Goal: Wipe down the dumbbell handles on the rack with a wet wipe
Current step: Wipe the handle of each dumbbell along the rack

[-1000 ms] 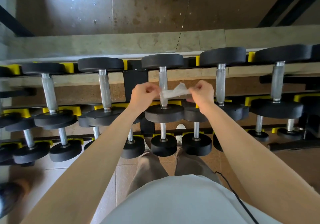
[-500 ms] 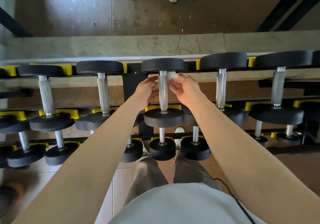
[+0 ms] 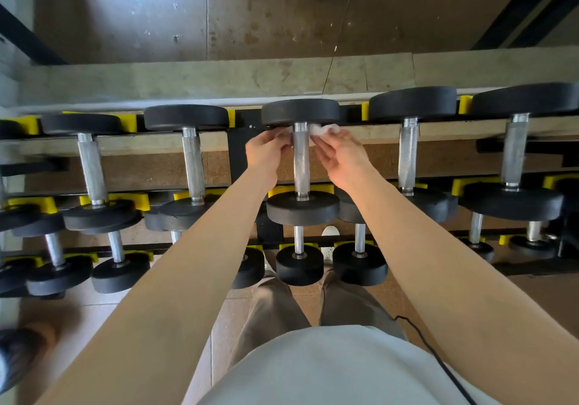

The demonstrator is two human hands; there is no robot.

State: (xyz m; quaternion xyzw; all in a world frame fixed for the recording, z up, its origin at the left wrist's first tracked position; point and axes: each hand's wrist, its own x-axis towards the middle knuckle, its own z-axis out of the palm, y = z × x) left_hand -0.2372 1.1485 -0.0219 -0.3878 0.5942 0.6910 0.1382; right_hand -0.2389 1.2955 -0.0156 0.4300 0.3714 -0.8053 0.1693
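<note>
Both hands flanked far end of centre dumbbell handle (image 3: pixel 301 160) on top rack tier (image 3: pixel 241 141). Right hand (image 3: pixel 343 157) pinched white wet wipe (image 3: pixel 326 129) beside handle, under far weight plate. Left hand (image 3: pixel 266 153) curled; hold on wipe unclear

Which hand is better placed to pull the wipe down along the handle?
Probably the right hand: the visible white wipe bunches at its fingertips, at the handle's top. The left hand is alongside.

bright, even daylight | wide-angle edge bending | lower-left corner blurred
</note>
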